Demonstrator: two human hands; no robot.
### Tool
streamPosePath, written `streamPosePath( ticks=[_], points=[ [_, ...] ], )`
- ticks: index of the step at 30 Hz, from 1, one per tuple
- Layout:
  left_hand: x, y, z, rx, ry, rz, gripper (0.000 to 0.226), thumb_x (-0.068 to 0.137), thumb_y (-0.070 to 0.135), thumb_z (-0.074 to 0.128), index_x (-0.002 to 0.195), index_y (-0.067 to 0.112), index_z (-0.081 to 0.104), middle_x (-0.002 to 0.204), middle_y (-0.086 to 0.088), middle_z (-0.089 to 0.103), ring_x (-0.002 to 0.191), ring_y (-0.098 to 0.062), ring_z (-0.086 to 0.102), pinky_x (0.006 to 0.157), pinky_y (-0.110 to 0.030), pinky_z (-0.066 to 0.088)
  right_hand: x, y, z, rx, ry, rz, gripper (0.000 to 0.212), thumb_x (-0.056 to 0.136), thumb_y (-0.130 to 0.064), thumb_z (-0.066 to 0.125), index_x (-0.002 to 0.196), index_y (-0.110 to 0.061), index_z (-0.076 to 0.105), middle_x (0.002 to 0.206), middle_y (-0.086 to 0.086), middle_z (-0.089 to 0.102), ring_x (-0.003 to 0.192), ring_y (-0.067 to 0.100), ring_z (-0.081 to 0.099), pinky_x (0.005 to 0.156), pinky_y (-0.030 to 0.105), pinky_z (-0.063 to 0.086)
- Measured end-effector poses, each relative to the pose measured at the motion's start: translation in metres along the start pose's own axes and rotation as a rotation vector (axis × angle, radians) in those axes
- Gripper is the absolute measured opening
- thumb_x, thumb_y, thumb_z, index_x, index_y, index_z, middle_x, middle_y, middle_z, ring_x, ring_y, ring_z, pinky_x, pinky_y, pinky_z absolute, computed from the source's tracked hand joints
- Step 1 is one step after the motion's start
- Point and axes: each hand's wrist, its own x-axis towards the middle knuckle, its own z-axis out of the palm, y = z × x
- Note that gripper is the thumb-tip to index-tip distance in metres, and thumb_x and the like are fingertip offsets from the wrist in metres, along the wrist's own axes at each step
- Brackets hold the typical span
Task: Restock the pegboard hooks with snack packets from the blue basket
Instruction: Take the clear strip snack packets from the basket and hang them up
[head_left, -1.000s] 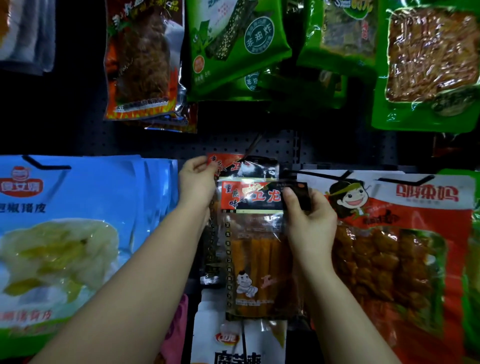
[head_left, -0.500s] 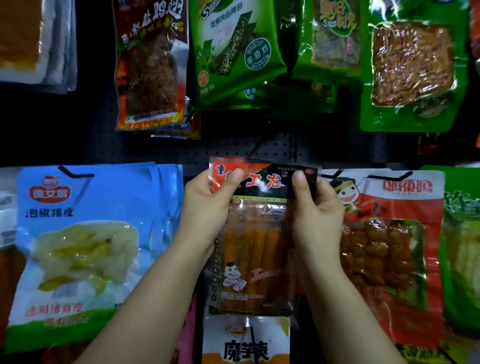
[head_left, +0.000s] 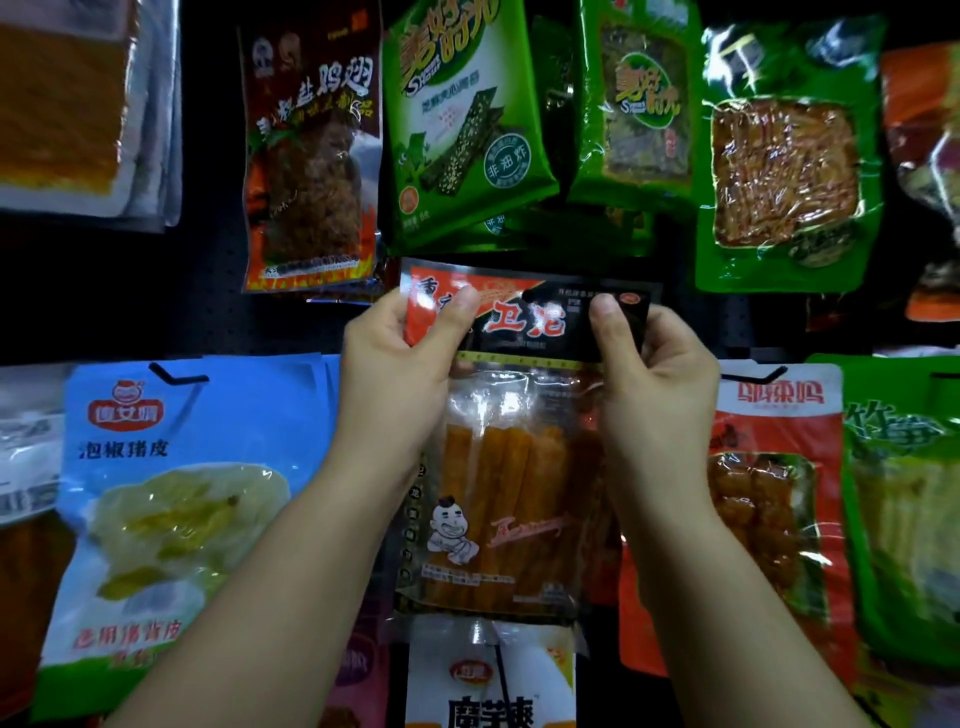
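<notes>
before dark pegboard, both hands' grip pinches snack packet top corners.

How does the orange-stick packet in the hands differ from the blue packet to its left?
The orange-stick packet is narrow, black and red on top, and pinched at its top corners by the left hand and right hand. The blue packet is wider, holds pale yellowish pieces, and hangs untouched on a black hook. Both have clear windows.

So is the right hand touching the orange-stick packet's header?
Touching. The head view shows the right hand pinching the orange-stick packet header, thumb pressed on its black corner.
</notes>
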Motion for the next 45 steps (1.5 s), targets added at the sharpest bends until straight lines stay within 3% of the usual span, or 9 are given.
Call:
streamPosePath(
  ticks=[5, 12, 15, 19, 22, 27, 31, 37, 45],
  points=[
    [0.010, 0.003, 0.003, 0.037, 0.029, 0.010, 0.023, 0.088, 0.027, 0.064, 0.066, 0.026, 0.061, 0.057, 0.013, 0.061, 0.049, 0.002, 0.054, 0.046, -0.013, 0.044, 0.009, -0.002, 0.007, -0.041, 0.044, 0.021, 0.025, 0.093, -0.029, 0.059, 0.080, -0.009, 0.065, 0.074, 0.013, 0.069, 0.071, 0.030, 0.066, 0.059, 0.039, 0.051],
    [0.015, -0.004, 0.006, 0.089, 0.027, -0.026, 0.020, 0.088, 0.028, 0.063, 0.069, 0.025, 0.062, 0.056, 0.016, 0.061, 0.049, 0.004, 0.055, 0.048, -0.012, 0.043, 0.016, 0.010, 0.009, -0.071, 0.054, 0.085, 0.024, 0.092, -0.028, 0.059, 0.075, -0.013, 0.065, 0.064, -0.003, 0.067, 0.062, 0.013, 0.063, 0.055, 0.030, 0.048],
    [0.015, -0.010, 0.005, 0.110, 0.030, -0.047, 0.019, 0.088, 0.030, 0.063, 0.070, 0.023, 0.063, 0.061, 0.013, 0.063, 0.054, 0.000, 0.056, 0.049, -0.010, 0.043, 0.017, 0.017, 0.011, -0.123, 0.064, 0.090, 0.027, 0.091, -0.029, 0.060, 0.067, -0.017, 0.061, 0.047, -0.016, 0.056, 0.047, -0.003, 0.050, 0.047, 0.018, 0.038],
    [0.015, -0.025, 0.001, 0.125, 0.038, -0.109, 0.018, 0.087, 0.033, 0.064, 0.072, 0.023, 0.063, 0.060, 0.014, 0.062, 0.050, 0.003, 0.056, 0.048, -0.011, 0.043, 0.013, 0.025, 0.013, -0.140, 0.051, 0.066, 0.024, 0.092, -0.028, 0.059, 0.075, -0.013, 0.064, 0.067, 0.003, 0.067, 0.064, 0.008, 0.059, 0.054, 0.023, 0.044],
    [0.015, -0.038, 0.000, 0.155, 0.040, -0.141, 0.013, 0.088, 0.035, 0.063, 0.076, 0.030, 0.065, 0.070, 0.011, 0.069, 0.052, 0.004, 0.058, 0.051, -0.013, 0.044, 0.008, 0.033, 0.012, -0.098, 0.001, 0.094, 0.020, 0.095, -0.027, 0.055, 0.083, -0.015, 0.065, 0.075, 0.002, 0.068, 0.070, 0.006, 0.061, 0.058, 0.015, 0.046],
    [0.019, -0.063, 0.003, 0.180, 0.083, -0.192, 0.012, 0.088, 0.037, 0.062, 0.086, 0.025, 0.065, 0.079, 0.006, 0.069, 0.058, 0.001, 0.062, 0.051, -0.017, 0.048, -0.001, 0.059, 0.009, -0.125, -0.054, 0.202, 0.028, 0.099, -0.029, 0.047, 0.084, -0.011, 0.061, 0.071, 0.012, 0.060, 0.059, 0.006, 0.054, 0.053, 0.018, 0.044],
    [0.010, -0.092, 0.003, 0.141, 0.114, -0.319, 0.015, 0.089, 0.031, 0.062, 0.091, 0.016, 0.061, 0.074, 0.004, 0.067, 0.066, -0.010, 0.060, 0.062, -0.026, 0.047, 0.000, 0.085, 0.008, -0.220, -0.068, 0.288, 0.046, 0.098, -0.037, 0.045, 0.070, -0.003, 0.058, 0.066, 0.002, 0.052, 0.062, 0.013, 0.047, 0.062, 0.029, 0.038],
    [0.014, -0.123, 0.002, 0.169, 0.150, -0.408, 0.005, 0.091, 0.027, 0.059, 0.089, 0.022, 0.058, 0.090, 0.000, 0.067, 0.084, -0.015, 0.062, 0.072, -0.028, 0.050, 0.011, 0.114, 0.019, -0.266, -0.120, 0.393, 0.054, 0.098, -0.042, 0.044, 0.047, -0.023, 0.044, 0.052, -0.008, 0.042, 0.054, 0.012, 0.040, 0.055, 0.029, 0.031],
    [0.029, -0.147, 0.004, 0.243, 0.154, -0.476, 0.019, 0.092, 0.024, 0.059, 0.105, 0.010, 0.060, 0.102, -0.009, 0.068, 0.096, -0.023, 0.064, 0.086, -0.039, 0.053, 0.024, 0.141, 0.031, -0.314, -0.175, 0.404, 0.048, 0.099, -0.038, 0.042, 0.060, -0.011, 0.045, 0.056, 0.002, 0.039, 0.056, 0.018, 0.037, 0.059, 0.030, 0.029]
  ],
)
